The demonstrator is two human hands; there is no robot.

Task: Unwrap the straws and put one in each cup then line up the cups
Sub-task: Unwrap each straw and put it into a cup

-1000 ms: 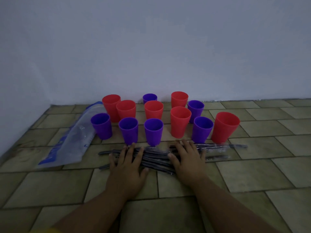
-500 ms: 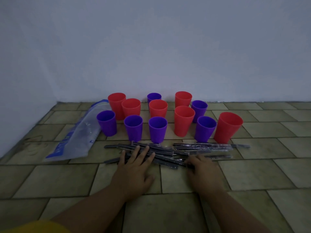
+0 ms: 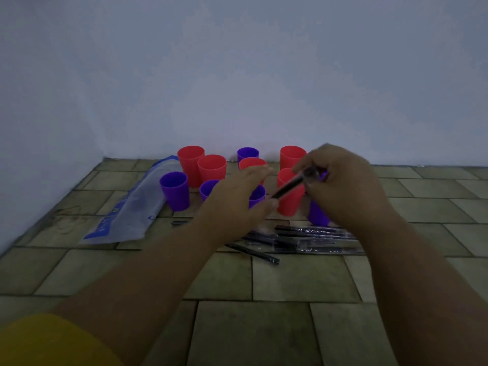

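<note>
Progress: early | cups [image 3: 211,169] all without a straw, clustered, not lined up | right hand [image 3: 340,186] pinched one wrapped straw [image 3: 287,187] above them | left hand [image 3: 237,204] fingers straight, together, beside its lower end | other straws [image 3: 311,236] lay wrapped on floor [image 3: 277,281]

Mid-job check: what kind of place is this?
Probably an indoor room's floor, near a corner: tiled floor, plain walls meeting at left, cups and wrapped straws set directly on the tiles.
</note>
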